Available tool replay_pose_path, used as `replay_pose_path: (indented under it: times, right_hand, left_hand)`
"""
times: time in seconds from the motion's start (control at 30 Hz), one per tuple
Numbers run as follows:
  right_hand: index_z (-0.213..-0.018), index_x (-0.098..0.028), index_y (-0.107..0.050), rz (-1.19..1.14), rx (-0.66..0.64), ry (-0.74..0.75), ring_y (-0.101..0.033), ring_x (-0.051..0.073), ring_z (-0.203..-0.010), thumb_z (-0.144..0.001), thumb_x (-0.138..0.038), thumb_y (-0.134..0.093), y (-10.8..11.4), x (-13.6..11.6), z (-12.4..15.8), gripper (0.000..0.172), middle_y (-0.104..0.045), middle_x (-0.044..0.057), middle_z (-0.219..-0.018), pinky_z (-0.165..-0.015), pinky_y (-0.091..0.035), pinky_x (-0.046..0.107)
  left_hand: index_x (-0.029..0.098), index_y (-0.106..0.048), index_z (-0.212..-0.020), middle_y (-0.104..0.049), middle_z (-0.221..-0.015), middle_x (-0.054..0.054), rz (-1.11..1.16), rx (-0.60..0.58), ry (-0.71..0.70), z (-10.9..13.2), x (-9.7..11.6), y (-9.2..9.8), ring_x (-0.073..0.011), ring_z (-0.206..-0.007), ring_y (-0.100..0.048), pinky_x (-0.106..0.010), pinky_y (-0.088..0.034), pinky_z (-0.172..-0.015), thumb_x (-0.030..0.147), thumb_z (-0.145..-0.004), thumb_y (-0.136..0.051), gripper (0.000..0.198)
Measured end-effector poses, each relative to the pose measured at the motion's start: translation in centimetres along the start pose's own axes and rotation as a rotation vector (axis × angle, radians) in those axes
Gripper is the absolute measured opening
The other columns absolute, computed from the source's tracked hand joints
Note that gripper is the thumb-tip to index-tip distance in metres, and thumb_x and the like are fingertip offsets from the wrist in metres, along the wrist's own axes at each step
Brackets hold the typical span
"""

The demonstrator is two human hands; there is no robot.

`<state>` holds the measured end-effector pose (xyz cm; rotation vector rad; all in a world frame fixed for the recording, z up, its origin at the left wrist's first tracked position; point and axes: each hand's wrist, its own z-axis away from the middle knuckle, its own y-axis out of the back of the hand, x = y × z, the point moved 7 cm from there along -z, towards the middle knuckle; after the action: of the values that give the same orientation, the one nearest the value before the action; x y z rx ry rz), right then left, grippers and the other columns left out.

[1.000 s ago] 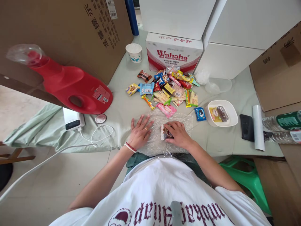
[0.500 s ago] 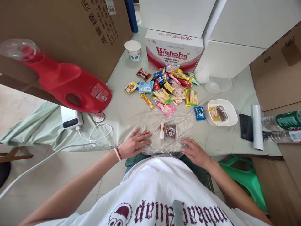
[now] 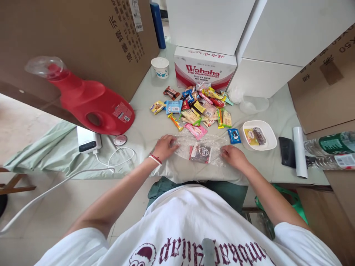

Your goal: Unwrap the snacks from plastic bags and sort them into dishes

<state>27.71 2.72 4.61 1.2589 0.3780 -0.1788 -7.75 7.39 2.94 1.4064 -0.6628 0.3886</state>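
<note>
A clear sheet of plastic film [image 3: 184, 142] lies on the cloth-covered table in front of me, its near part folded over a small dark snack packet [image 3: 200, 153]. My left hand [image 3: 164, 147] is closed on the film's left edge, fingers bent together. At the opposite edge, my right hand [image 3: 233, 156] pinches the film between thumb and fingers. The packet lies between both hands, printed side up, seen through the film. Just beyond the film is a pink packet [image 3: 196, 130], the nearest of a heap of wrapped snacks [image 3: 191, 107].
A white bowl [image 3: 273, 142] with two packets stands right, beside a blue packet [image 3: 234, 136]. Farther right are a phone [image 3: 286, 151], a white roll [image 3: 300, 153] and bottles. Left stand a red jug [image 3: 97, 107], a power bank [image 3: 87, 139] with cable, and a paper cup [image 3: 160, 68].
Both hands have gone from lying with spread fingers to gripping the film's edges. The film's near edge has been lifted away from me, over the dark packet.
</note>
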Motion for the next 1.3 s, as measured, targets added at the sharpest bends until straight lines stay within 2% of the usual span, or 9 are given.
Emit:
replay_pose_path:
  times: [0.13,0.23,0.37,0.47,0.57,0.8,1.0,1.13,1.3]
  right_hand:
    - [-0.13,-0.017,-0.07,0.173,0.142,0.118,-0.058,0.031,-0.115,-0.098,-0.025,-0.055,2.9,-2.8,-2.4,0.036,-0.067,0.017,-0.124,-0.093,-0.048,0.039]
    - [-0.138,-0.016,-0.064,0.136,0.103,0.218,-0.056,0.03,-0.12,-0.101,-0.028,-0.055,2.8,-5.9,-5.1,0.04,-0.064,0.016,-0.133,-0.102,-0.045,0.04]
    - [-0.141,-0.014,-0.062,0.148,-0.005,0.165,-0.06,0.03,-0.113,-0.094,-0.039,-0.069,0.9,-8.1,-8.2,0.054,-0.072,0.016,-0.118,-0.094,-0.046,0.037]
    - [-0.124,-0.018,-0.073,0.086,-0.094,0.149,-0.064,0.024,-0.094,-0.092,-0.029,-0.07,0.0,-8.6,-8.7,0.035,-0.075,0.007,-0.091,-0.083,-0.046,0.03]
    - [-0.115,-0.021,-0.079,0.008,-0.059,0.314,-0.065,0.02,-0.089,-0.096,-0.02,-0.059,0.1,-9.6,-6.6,0.027,-0.075,0.005,-0.089,-0.083,-0.046,0.028]
    - [-0.133,-0.026,-0.069,-0.104,-0.02,0.495,-0.067,0.02,-0.093,-0.104,-0.021,-0.045,-2.4,-10.9,0.8,0.039,-0.073,0.007,-0.109,-0.083,-0.052,0.03]
    - [-0.138,-0.02,-0.065,-0.082,0.321,0.256,-0.06,0.028,-0.111,-0.103,-0.052,-0.051,2.3,-8.7,-2.2,0.049,-0.067,0.013,-0.119,-0.099,-0.047,0.039]
    - [-0.144,-0.016,-0.061,0.065,0.075,0.187,-0.058,0.031,-0.111,-0.092,-0.054,-0.069,1.8,-7.7,-6.7,0.065,-0.069,0.014,-0.119,-0.096,-0.046,0.038]
    - [-0.127,-0.022,-0.074,0.092,-0.07,0.223,-0.062,0.023,-0.094,-0.1,-0.027,-0.058,-0.1,-9.2,-7.3,0.031,-0.073,0.007,-0.102,-0.083,-0.045,0.03]
  left_hand:
    - [0.02,-0.065,-0.115,-0.065,-0.114,-0.011,-0.087,0.324,0.069,3.2,-0.2,3.0,-0.0311,-0.112,-0.059,-0.049,-0.049,-0.1,0.033,-0.079,-0.062,0.038]
    - [0.02,-0.067,-0.111,-0.067,-0.111,-0.013,-0.151,0.586,-0.039,7.4,2.8,4.5,-0.031,-0.114,-0.059,-0.052,-0.044,-0.104,0.022,-0.086,-0.052,0.029]
    - [0.029,-0.067,-0.13,-0.073,-0.128,-0.007,-0.198,0.186,-0.477,8.8,10.4,-1.1,-0.0261,-0.11,-0.063,-0.047,-0.044,-0.095,0.018,-0.096,-0.044,0.043]
    - [0.03,-0.059,-0.146,-0.065,-0.146,-0.008,-0.291,-0.049,-0.49,7.3,12.7,-5.3,-0.0295,-0.12,-0.06,-0.048,-0.043,-0.091,0.016,-0.097,-0.043,0.054]
    - [0.029,-0.061,-0.146,-0.065,-0.147,-0.008,-0.34,-0.123,-0.456,5.9,12.3,-7.3,-0.031,-0.125,-0.059,-0.046,-0.043,-0.09,0.016,-0.098,-0.044,0.053]
    - [0.03,-0.061,-0.146,-0.059,-0.154,-0.004,-0.256,-0.142,-0.415,6.0,9.2,-7.5,-0.0245,-0.112,-0.065,-0.041,-0.045,-0.09,0.017,-0.099,-0.042,0.052]
    - [0.027,-0.062,-0.145,-0.062,-0.151,-0.003,-0.289,-0.103,-0.399,5.7,10.6,-6.4,-0.0294,-0.111,-0.058,-0.045,-0.044,-0.089,0.022,-0.098,-0.046,0.05]
    - [0.025,-0.069,-0.135,-0.069,-0.141,-0.006,-0.266,-0.088,-0.405,5.0,11.7,-5.9,-0.0298,-0.108,-0.055,-0.048,-0.043,-0.089,0.026,-0.099,-0.045,0.043]
    - [0.026,-0.07,-0.135,-0.071,-0.137,-0.009,-0.243,-0.049,-0.417,4.9,11.7,-6.0,-0.0297,-0.107,-0.055,-0.049,-0.043,-0.09,0.028,-0.1,-0.043,0.043]
